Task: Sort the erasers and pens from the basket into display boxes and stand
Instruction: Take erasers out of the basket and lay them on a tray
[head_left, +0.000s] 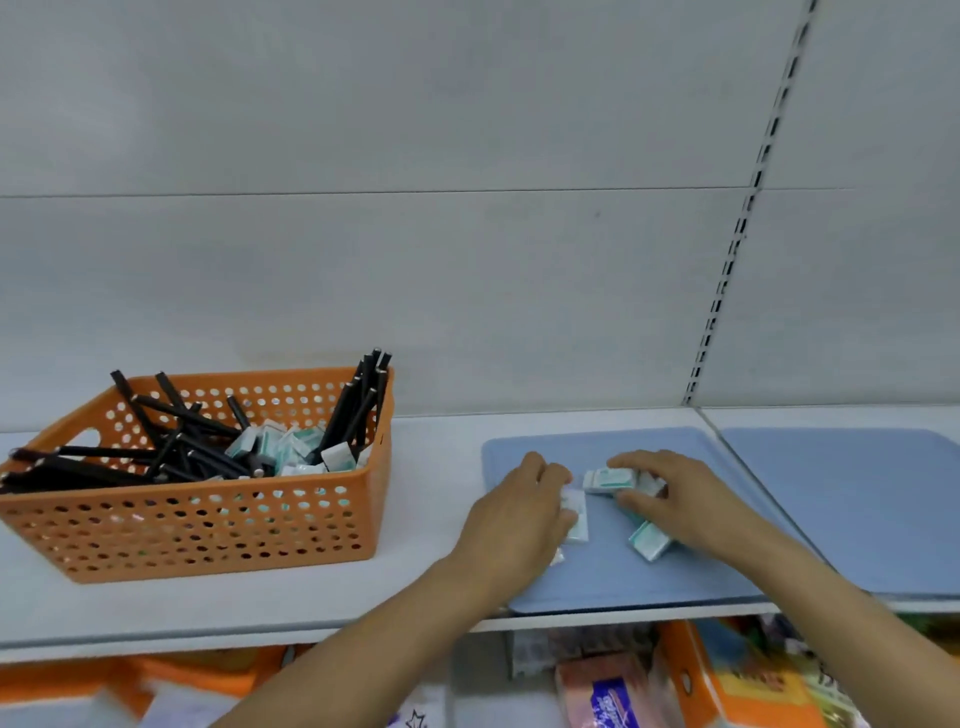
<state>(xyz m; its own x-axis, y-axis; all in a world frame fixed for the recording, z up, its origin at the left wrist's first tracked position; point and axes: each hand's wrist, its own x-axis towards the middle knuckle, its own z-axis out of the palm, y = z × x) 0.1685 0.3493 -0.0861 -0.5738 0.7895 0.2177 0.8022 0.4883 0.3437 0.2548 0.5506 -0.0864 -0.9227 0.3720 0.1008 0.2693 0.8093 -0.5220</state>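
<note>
Likely trouble: no display boxes or stand in view, so small, slick-wrapped erasers (609, 478) loose on the smooth blue mat (613, 577) on the shelf (426, 499) may slide or scatter. Perforated orange plastic basket (197, 525), well apart to the left, full of slim black pens (353, 405) and more erasers. Left hand (519, 514) curled over one eraser, right hand (670, 493) pinching another.

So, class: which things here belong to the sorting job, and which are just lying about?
Job:
- orange basket
- black pens
- erasers
- hands: left, right

Lying about:
- blue mats
- goods on the lower shelf
</note>
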